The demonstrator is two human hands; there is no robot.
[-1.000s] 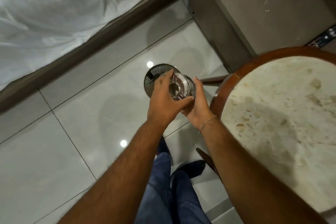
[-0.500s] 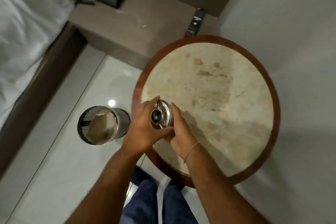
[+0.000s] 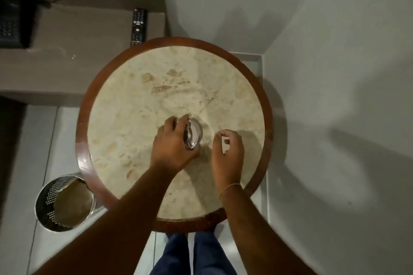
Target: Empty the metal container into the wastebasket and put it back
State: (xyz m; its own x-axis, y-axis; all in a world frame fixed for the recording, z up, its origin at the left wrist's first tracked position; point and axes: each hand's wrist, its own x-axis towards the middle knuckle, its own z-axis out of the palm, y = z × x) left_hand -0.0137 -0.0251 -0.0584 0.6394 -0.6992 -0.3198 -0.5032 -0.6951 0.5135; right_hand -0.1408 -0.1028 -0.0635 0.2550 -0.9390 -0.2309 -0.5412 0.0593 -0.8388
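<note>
A small shiny metal container (image 3: 194, 135) sits near the middle of the round marble table (image 3: 138, 105). My left hand (image 3: 173, 144) is curled around its left side, gripping it. My right hand (image 3: 228, 154) hovers just to the right of the container, apart from it, fingers loosely bent with nothing in them. The perforated metal wastebasket (image 3: 63, 203) stands on the floor at the table's lower left edge, with a brown liner or paper inside.
A remote control (image 3: 138, 27) lies on the low grey ledge (image 3: 89, 47) behind the table. A dark phone (image 3: 10, 22) is at far left. Walls close in on the right. My legs (image 3: 192, 254) stand at the table's near edge.
The container has gone from over the wastebasket to the middle of the table. My right hand has let go of it and drawn off to the right; the left still grips it.
</note>
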